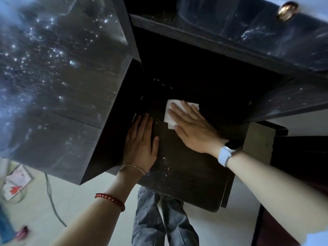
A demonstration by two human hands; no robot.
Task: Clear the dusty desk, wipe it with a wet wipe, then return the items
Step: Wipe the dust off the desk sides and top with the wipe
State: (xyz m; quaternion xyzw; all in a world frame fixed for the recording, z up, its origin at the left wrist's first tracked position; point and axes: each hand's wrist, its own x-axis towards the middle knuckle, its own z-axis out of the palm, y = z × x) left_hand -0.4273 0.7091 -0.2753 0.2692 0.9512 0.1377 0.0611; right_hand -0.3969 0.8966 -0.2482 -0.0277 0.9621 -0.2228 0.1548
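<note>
A dark, dusty pull-out shelf (179, 167) sits low between two taller parts of the desk. My right hand (191, 126) lies flat with straight fingers, pressing a white wet wipe (169, 113) onto the shelf's far part. My left hand (141, 144) rests flat and open on the shelf's left side, close to the left desk block's side wall. White dust specks show on the shelf between and below my hands.
The dusty left desk top (53, 82) stands higher at the left. The right desk top (257, 36) carries a round brass object (286, 10). On the floor lie papers (15, 181) and a cable (51, 199). My legs (163, 221) stand below the shelf.
</note>
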